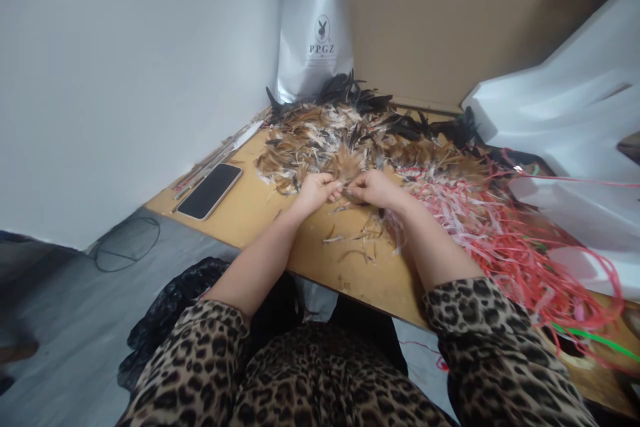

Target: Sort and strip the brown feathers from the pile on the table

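Observation:
My left hand (319, 191) and my right hand (370, 188) meet close together over the wooden table, both with fingers pinched. Between them they hold a small bunch of brown feathers (349, 163), its fluffy ends pointing away from me. Just behind lies a wide heap of brown, white and black feathers (300, 140). Nearer to me, a few loose feathers (363, 237) are scattered on the wood. Beside my right forearm spreads a tangle of pink and red ribbon strips (480, 233).
A phone (210, 191) lies at the table's (240, 213) left, near thin sticks (215, 150) along the wall. A white printed bag (315, 33) stands at the back. White plastic sheets (560, 100) cover the right side. A black plastic bag (165, 313) is on the floor.

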`<state>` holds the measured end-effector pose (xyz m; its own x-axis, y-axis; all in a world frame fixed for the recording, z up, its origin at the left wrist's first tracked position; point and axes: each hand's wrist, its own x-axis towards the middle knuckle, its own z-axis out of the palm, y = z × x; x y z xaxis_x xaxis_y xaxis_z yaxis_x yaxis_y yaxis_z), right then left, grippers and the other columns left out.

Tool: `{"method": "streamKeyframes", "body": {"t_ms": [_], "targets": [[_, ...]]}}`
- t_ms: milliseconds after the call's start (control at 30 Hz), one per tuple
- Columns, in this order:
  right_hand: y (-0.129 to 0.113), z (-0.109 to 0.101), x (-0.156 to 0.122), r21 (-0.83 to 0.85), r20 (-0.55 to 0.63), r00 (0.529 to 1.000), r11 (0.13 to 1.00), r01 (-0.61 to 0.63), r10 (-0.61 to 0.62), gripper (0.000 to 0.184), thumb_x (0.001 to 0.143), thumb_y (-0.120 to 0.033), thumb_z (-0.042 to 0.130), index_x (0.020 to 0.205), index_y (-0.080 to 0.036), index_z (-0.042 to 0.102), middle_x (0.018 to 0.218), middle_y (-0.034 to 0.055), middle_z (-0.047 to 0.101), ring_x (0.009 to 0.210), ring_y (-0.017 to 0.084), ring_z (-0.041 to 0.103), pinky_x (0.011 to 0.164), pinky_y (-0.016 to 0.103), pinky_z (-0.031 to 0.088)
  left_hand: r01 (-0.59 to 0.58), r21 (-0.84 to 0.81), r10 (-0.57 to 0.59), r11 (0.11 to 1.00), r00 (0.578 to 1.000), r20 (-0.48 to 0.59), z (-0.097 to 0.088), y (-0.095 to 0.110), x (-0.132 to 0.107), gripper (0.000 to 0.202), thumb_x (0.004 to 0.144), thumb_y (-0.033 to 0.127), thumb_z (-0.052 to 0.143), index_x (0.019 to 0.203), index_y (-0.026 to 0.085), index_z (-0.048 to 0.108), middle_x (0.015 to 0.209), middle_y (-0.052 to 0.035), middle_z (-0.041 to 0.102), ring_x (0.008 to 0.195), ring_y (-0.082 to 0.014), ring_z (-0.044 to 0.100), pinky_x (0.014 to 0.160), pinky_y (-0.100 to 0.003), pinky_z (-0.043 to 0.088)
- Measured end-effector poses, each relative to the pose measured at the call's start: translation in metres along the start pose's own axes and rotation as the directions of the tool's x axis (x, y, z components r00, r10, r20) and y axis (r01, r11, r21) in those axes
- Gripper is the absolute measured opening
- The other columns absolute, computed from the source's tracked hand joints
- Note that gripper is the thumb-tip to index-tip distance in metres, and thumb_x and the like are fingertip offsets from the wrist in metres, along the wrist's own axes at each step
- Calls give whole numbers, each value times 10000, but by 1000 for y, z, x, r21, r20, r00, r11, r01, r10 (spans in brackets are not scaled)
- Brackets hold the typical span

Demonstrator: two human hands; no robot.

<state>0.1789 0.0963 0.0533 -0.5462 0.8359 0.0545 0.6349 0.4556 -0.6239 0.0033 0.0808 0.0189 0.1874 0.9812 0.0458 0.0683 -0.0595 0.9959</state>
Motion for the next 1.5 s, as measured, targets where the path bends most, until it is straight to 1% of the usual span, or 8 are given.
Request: {"method": "streamKeyframes", "body": {"t_ms": [267,467,533,700,800,1033,1300,1500], "targets": [[-1,-4,2,159,-106,993,987,-26,44,270,669,-372,570,666,-120,667,554,3,577,509,92,421,506,221,329,84,-165,-81,983,996,25,0,4,-2,207,679,277,688,642,80,639,551,-58,625,474,-77,560,509,-188,449],[-4,-5,2,100,-167,981,991,-88,104,254,613,-363,627,518,-131,590,438,-40,448,454,65,336,460,218,261,96,-106,-88,990,993,73,0,4,-2,195,681,256,686,624,79,629,539,-54,623,464,-70,555,494,-180,450],[-3,-3,3,159,-188,976,984,-76,105,261,602,-370,643,507,-134,585,435,-45,437,451,62,328,460,219,260,81,-86,-75,993,994,74,-2,5,-2,192,690,248,677,615,79,624,520,-49,612,442,-66,541,477,-176,438],[4,-1,4,479,-311,928,877,-34,206,293,632,-413,645,718,-137,690,551,-3,578,479,85,424,492,232,329,23,-242,-45,970,996,-83,-15,10,1,206,686,277,681,645,82,627,537,-38,610,442,-53,530,463,-156,416],[11,0,5,530,-356,889,846,-61,288,292,628,-408,656,737,-140,699,543,4,590,472,91,444,490,235,343,-33,-412,-52,910,980,-192,-23,12,3,175,689,261,682,692,98,618,615,-23,632,493,-35,540,489,-130,424],[17,17,10,347,-337,925,937,-51,176,215,659,-346,625,710,-154,706,657,29,663,559,119,519,565,248,398,-100,-666,-97,739,963,-253,-32,11,9,96,727,191,648,769,121,597,659,-3,621,529,-14,543,478,-90,415],[-9,37,13,73,-247,966,995,-62,78,195,698,-295,571,729,-160,708,693,21,676,647,134,579,607,226,403,-148,-719,-107,679,949,-296,-35,12,10,51,750,147,616,773,112,588,626,13,613,497,-6,531,452,-84,394],[-37,43,28,-153,-162,966,962,-227,202,211,687,-375,583,713,-200,698,688,21,666,645,136,576,587,222,382,-149,-710,-94,689,952,-291,-33,8,12,44,749,149,617,760,110,600,636,3,625,501,-20,541,462,-105,400]]}}
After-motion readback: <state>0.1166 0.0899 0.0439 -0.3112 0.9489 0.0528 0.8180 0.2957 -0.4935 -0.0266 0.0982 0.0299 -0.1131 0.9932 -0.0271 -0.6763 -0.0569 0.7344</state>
